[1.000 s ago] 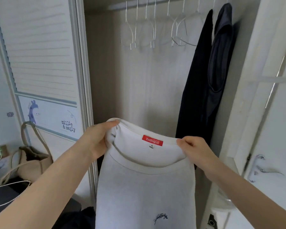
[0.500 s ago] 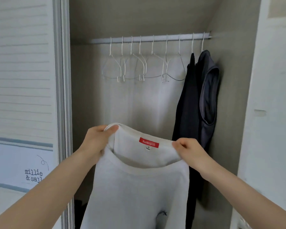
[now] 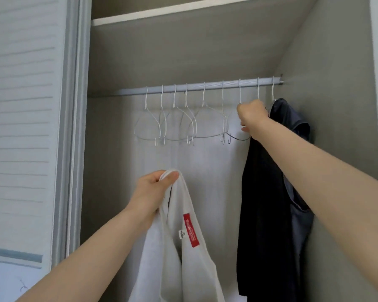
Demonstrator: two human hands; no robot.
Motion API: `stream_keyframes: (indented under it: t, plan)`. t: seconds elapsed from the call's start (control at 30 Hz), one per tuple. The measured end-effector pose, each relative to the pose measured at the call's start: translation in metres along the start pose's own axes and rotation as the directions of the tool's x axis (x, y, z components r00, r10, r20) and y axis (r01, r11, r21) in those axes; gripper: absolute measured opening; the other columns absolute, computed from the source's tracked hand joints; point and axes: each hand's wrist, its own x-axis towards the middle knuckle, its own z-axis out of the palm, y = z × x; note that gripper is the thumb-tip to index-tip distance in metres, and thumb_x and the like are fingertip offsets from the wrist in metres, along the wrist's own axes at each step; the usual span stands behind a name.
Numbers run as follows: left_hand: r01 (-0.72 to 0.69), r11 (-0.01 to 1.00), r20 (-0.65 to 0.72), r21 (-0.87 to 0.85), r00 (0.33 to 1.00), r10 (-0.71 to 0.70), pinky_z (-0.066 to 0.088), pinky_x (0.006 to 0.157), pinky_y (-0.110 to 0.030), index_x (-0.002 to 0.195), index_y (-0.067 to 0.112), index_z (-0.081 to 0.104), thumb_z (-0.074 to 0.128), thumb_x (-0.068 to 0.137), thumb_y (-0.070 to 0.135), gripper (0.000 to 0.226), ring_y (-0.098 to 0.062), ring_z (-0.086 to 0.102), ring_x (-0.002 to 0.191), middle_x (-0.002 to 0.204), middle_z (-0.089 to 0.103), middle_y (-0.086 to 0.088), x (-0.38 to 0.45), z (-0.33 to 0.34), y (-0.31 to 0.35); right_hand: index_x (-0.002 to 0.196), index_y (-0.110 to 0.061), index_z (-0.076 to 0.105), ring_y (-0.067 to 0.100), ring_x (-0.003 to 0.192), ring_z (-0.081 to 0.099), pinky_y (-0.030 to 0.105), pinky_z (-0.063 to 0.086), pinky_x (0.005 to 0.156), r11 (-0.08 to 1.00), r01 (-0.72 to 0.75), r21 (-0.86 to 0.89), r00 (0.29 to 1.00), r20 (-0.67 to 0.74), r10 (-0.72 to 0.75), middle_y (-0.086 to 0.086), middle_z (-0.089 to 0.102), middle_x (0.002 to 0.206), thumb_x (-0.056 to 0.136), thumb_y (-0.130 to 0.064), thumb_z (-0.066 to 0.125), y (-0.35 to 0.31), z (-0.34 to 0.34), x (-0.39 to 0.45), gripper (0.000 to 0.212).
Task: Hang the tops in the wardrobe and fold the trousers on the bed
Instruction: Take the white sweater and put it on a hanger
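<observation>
My left hand (image 3: 153,188) grips the neckline of a white top (image 3: 183,247) with a red label; the top hangs down limp in front of the open wardrobe. My right hand (image 3: 252,117) is raised to the rail (image 3: 194,88) and closed around a white wire hanger (image 3: 240,136), just left of the dark clothes. Several empty white wire hangers (image 3: 172,127) hang along the rail to the left of that hand.
Two dark tops (image 3: 271,192) hang at the rail's right end against the wardrobe's side wall (image 3: 336,127). A shelf edge (image 3: 183,9) runs above the rail. The slatted sliding door (image 3: 20,127) stands at the left.
My right hand let go of the white top and rose to the rail, closing on a hanger. The top now dangles from my left hand alone. The view tilted upward.
</observation>
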Motion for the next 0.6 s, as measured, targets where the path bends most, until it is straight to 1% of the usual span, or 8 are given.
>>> stream_keyframes:
  t: [0.03, 0.1, 0.17, 0.23, 0.3, 0.4, 0.5, 0.6]
  plan:
    - [-0.012, 1.0, 0.015, 0.002, 1.0, 0.012, 0.051, 0.082, -0.052, 0.099, -0.01, 0.061, 0.064, 0.093, 0.024, 0.035, -0.029, 0.057, 0.08, 0.086, 0.06, -0.018, 0.008, 0.0, -0.001, 0.089, -0.009, 0.049, 0.025, 0.073, 0.049, 0.034, 0.048, 0.072, 0.999, -0.037, -0.015, 0.999, 0.025, 0.038, 0.007, 0.048, 0.078, 0.089, -0.016, 0.046, -0.002, 0.002, 0.015, 0.008]
    - [-0.033, 0.999, 0.038, -0.001, 0.999, 0.033, 0.044, 0.078, -0.043, 0.101, -0.015, 0.055, 0.065, 0.093, 0.024, 0.041, -0.028, 0.05, 0.08, 0.087, 0.055, -0.015, 0.021, 0.002, -0.001, 0.104, -0.009, 0.043, 0.023, 0.078, 0.051, 0.035, 0.05, 0.079, 0.989, -0.113, -0.093, 0.988, 0.096, 0.122, 0.007, 0.046, 0.083, 0.093, -0.023, 0.045, 0.0, 0.007, 0.036, 0.018]
    - [-0.051, 0.999, 0.042, -0.007, 0.998, 0.051, 0.042, 0.079, -0.041, 0.101, -0.015, 0.055, 0.066, 0.092, 0.025, 0.042, -0.027, 0.048, 0.081, 0.088, 0.054, -0.014, 0.032, 0.003, -0.001, 0.108, -0.01, 0.041, 0.023, 0.082, 0.051, 0.035, 0.05, 0.079, 0.974, -0.167, -0.156, 0.975, 0.124, 0.187, 0.009, 0.047, 0.087, 0.096, -0.029, 0.045, 0.005, 0.013, 0.05, 0.023]
    - [-0.066, 0.998, 0.049, -0.015, 0.997, 0.067, 0.042, 0.081, -0.041, 0.102, -0.014, 0.057, 0.067, 0.091, 0.025, 0.042, -0.027, 0.048, 0.082, 0.089, 0.054, -0.013, 0.041, 0.005, -0.001, 0.111, -0.011, 0.046, 0.021, 0.077, 0.05, 0.033, 0.049, 0.074, 0.96, -0.218, -0.178, 0.959, 0.141, 0.245, 0.007, 0.049, 0.088, 0.095, -0.034, 0.047, 0.013, 0.018, 0.063, 0.028]
    - [-0.092, 0.996, 0.059, -0.009, 0.994, 0.093, 0.04, 0.081, -0.04, 0.101, -0.016, 0.055, 0.067, 0.091, 0.026, 0.045, -0.026, 0.046, 0.082, 0.09, 0.052, -0.011, 0.05, 0.006, -0.003, 0.103, -0.011, 0.055, 0.019, 0.078, 0.051, 0.032, 0.05, 0.073, 0.949, -0.242, -0.204, 0.943, 0.181, 0.279, 0.003, 0.054, 0.096, 0.092, -0.04, 0.051, 0.019, 0.022, 0.075, 0.031]
    - [-0.128, 0.991, 0.065, 0.044, 0.99, 0.125, 0.038, 0.079, -0.035, 0.093, -0.017, 0.055, 0.066, 0.091, 0.025, 0.044, -0.022, 0.045, 0.081, 0.085, 0.051, -0.01, 0.06, 0.007, -0.008, 0.086, -0.017, 0.063, 0.018, 0.081, 0.052, 0.034, 0.048, 0.072, 0.948, -0.264, -0.175, 0.927, 0.226, 0.3, -0.001, 0.055, 0.1, 0.087, -0.041, 0.058, 0.02, 0.024, 0.089, 0.024]
    - [-0.135, 0.989, 0.042, 0.062, 0.99, 0.132, 0.042, 0.08, -0.034, 0.092, -0.015, 0.06, 0.066, 0.092, 0.023, 0.038, -0.022, 0.051, 0.08, 0.083, 0.057, -0.013, 0.067, 0.009, -0.015, 0.088, -0.018, 0.064, 0.021, 0.085, 0.049, 0.04, 0.044, 0.076, 0.949, -0.302, -0.093, 0.909, 0.27, 0.316, -0.001, 0.055, 0.097, 0.085, -0.041, 0.062, 0.015, 0.027, 0.099, 0.023]
    - [-0.129, 0.989, 0.039, 0.068, 0.991, 0.126, 0.04, 0.078, -0.034, 0.089, -0.017, 0.057, 0.066, 0.092, 0.021, 0.039, -0.023, 0.048, 0.078, 0.081, 0.054, -0.014, 0.07, 0.007, -0.021, 0.088, -0.02, 0.059, 0.022, 0.095, 0.05, 0.041, 0.041, 0.077, 0.951, -0.293, -0.097, 0.911, 0.275, 0.308, 0.0, 0.053, 0.094, 0.081, -0.03, 0.065, 0.011, 0.033, 0.099, 0.014]
